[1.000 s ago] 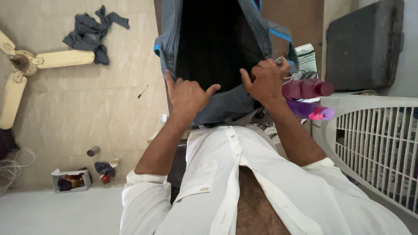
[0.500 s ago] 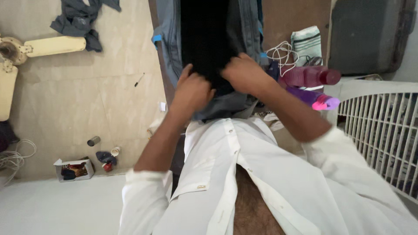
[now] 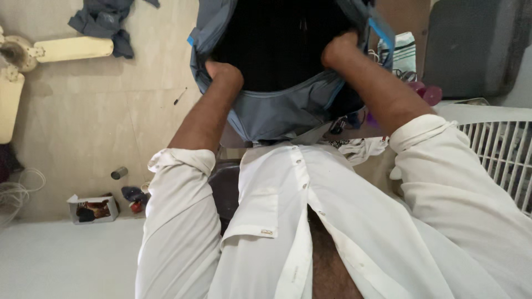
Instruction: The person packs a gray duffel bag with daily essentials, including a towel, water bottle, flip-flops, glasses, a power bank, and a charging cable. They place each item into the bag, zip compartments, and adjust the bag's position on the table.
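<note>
Both forearms reach up and away from the chest, sleeves of the white shirt [image 3: 310,221] rolled back to the elbow. The left hand [image 3: 223,73] is curled into a fist on the left rim of the grey bag [image 3: 277,111], knuckles toward the camera, fingers folded over the edge and gripping the fabric. The right hand [image 3: 339,49] is higher, likewise closed on the right rim beside a blue trim strip [image 3: 381,30]; its fingertips are tucked into the fabric and cannot be seen.

The bag sits in front of the person's chest, its mouth stretched wide between the 2 fists, showing a black inside [image 3: 277,39]. Its lower grey lip sags between the wrists, just above the shirt collar.

To the right, partly hidden by the right forearm, lies a pink bottle [image 3: 426,93], with a striped cloth [image 3: 404,52] behind it and a white grille [image 3: 499,155] nearer. On the floor at left lie a cream fan blade [image 3: 72,49], a dark rag [image 3: 102,22], a small tin [image 3: 118,173] and an open box [image 3: 91,209].
</note>
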